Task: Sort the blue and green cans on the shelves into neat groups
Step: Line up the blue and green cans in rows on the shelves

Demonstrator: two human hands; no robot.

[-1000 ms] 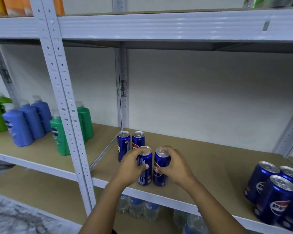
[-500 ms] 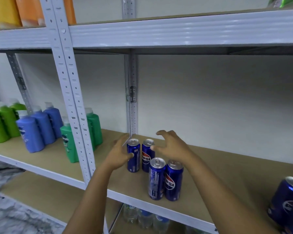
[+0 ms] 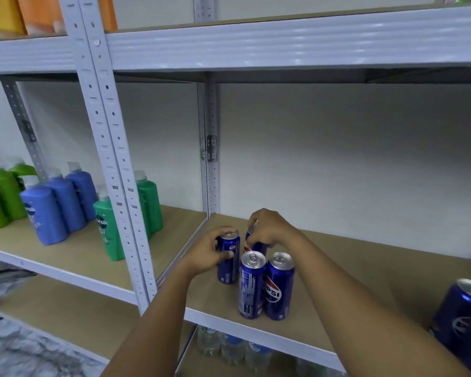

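Observation:
Two blue cans (image 3: 265, 287) stand side by side near the front edge of the brown shelf (image 3: 351, 270). Behind them stand two more. My left hand (image 3: 210, 251) is wrapped around the back left blue can (image 3: 229, 268). My right hand (image 3: 269, 229) grips the top of the back right blue can (image 3: 256, 247), which is mostly hidden by my fingers. More blue cans (image 3: 462, 319) sit at the right edge of the shelf. No green can is clearly visible.
A white slotted upright (image 3: 112, 164) splits the shelving. On the left shelf stand blue bottles (image 3: 57, 202) and green bottles (image 3: 112, 227). Orange and yellow packs (image 3: 19, 12) sit on the top shelf. Clear bottles (image 3: 234, 346) stand on the shelf below.
My hands left the front pair of cans, reached back with fingers open, and have now closed on the two cans behind them.

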